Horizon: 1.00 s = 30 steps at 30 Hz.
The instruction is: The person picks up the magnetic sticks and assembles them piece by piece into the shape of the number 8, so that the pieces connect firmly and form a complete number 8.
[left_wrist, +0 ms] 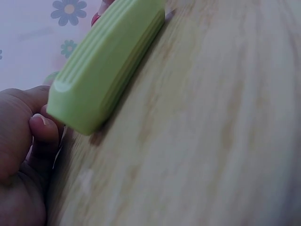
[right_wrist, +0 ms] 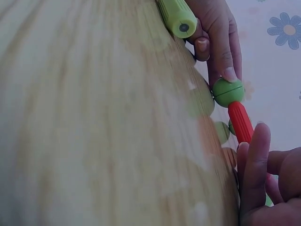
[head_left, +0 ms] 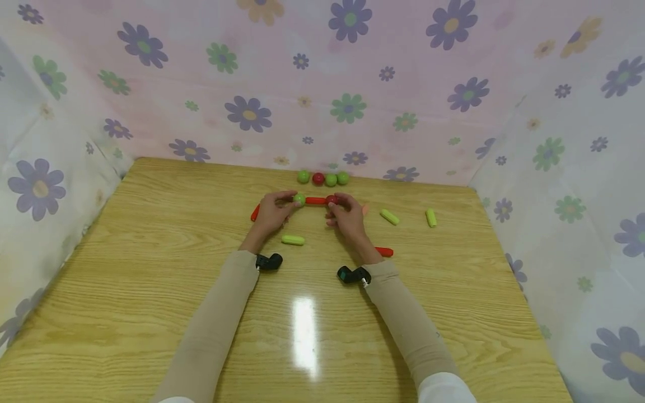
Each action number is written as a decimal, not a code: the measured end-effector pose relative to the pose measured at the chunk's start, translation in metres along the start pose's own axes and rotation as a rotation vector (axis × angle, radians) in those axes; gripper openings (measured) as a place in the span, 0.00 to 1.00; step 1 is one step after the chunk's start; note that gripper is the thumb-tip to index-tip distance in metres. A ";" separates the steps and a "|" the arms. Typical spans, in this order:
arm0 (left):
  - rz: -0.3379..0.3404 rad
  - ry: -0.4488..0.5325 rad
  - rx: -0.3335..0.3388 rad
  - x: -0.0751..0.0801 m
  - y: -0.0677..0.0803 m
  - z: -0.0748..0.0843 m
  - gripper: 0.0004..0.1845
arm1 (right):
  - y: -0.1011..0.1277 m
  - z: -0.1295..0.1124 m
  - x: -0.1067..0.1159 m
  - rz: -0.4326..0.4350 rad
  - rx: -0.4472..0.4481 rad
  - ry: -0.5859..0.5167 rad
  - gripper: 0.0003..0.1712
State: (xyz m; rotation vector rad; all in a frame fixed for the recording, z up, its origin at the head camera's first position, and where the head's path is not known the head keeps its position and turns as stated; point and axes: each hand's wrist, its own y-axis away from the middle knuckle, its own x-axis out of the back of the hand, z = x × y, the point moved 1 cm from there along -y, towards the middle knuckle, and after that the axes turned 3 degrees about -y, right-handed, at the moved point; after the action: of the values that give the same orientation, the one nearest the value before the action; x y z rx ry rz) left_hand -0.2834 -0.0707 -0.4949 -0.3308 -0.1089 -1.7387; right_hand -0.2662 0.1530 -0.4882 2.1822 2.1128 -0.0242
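— Plastic, hard and light by the look: red rod point(head_left: 316, 200) held just above the table point(head_left: 151, 263), near the back wall.
— Grip?
— Left hand point(head_left: 272, 212) pinching the green ball point(head_left: 299, 199), right hand point(head_left: 345, 215) pinching the red ball point(head_left: 331, 199).
— Slippery?
— Probably smooth; best held at the balls, pressed straight along the rod.

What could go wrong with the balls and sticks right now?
1. The red stick hangs between two balls held only by fingertips: the left hand pinches the green ball and the right hand the red ball. A joint might pop apart.
2. The four loose balls by the wall could roll if bumped.
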 end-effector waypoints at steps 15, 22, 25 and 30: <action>-0.023 0.064 -0.026 0.004 0.005 -0.001 0.20 | -0.002 -0.002 0.005 -0.016 -0.022 -0.015 0.25; -0.041 0.136 0.024 0.005 0.012 0.004 0.17 | -0.003 -0.001 0.006 -0.018 -0.011 -0.009 0.24; -0.045 0.077 0.037 0.006 0.015 0.004 0.16 | -0.004 0.000 0.006 -0.019 -0.005 -0.016 0.23; -0.081 -0.066 0.039 0.008 0.024 0.004 0.15 | -0.004 -0.001 0.005 -0.020 -0.003 -0.015 0.23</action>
State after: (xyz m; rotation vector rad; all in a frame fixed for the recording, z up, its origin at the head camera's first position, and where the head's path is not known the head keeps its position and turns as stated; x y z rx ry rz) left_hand -0.2612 -0.0819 -0.4918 -0.3597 -0.2068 -1.8041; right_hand -0.2698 0.1582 -0.4884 2.1523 2.1247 -0.0391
